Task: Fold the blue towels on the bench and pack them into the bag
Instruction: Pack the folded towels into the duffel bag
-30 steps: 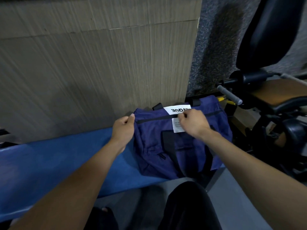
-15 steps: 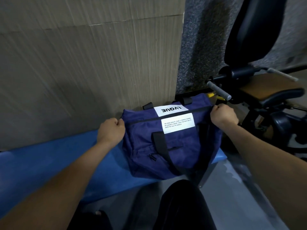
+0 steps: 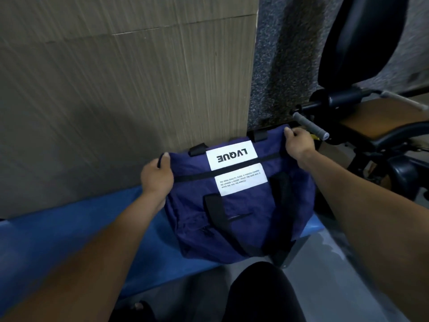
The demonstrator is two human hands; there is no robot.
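While both hands sit at opposite ends of the bag (image 3: 234, 205), the bag itself rests on the blue bench (image 3: 69, 240), at its right-hand end, back edge against the wood-grain wall panel (image 3: 116, 89). Navy fabric, slumped and creased. Black zipper line (image 3: 227, 169) runs across the top, appears closed along its visible length, though the left end is under the hand. Two white labels (image 3: 232, 154) flank the zipper, the upper reading LVQUE upside down from this view; small print on the lower one not legible. Black strap (image 3: 216, 210) lies looped over the front face.

Left hand (image 3: 156, 176): fingers curled round the bag's left top corner, thumb tip up over the edge. Right hand (image 3: 298, 141): fingers curled, gripping the right top corner, fabric pulled slightly up there. Arms spread wide, bag stretched between them.

No towels in sight on the bench surface.

Right of the bag: black gym machine (image 3: 359, 54) with padded backrest, a brown seat pad (image 3: 383, 119), and a grey grip handle (image 3: 311, 126) just beside the right hand, apart from it. Dark speckled wall (image 3: 283, 66) behind. Person's dark-clad knee (image 3: 262, 296) at bottom centre.
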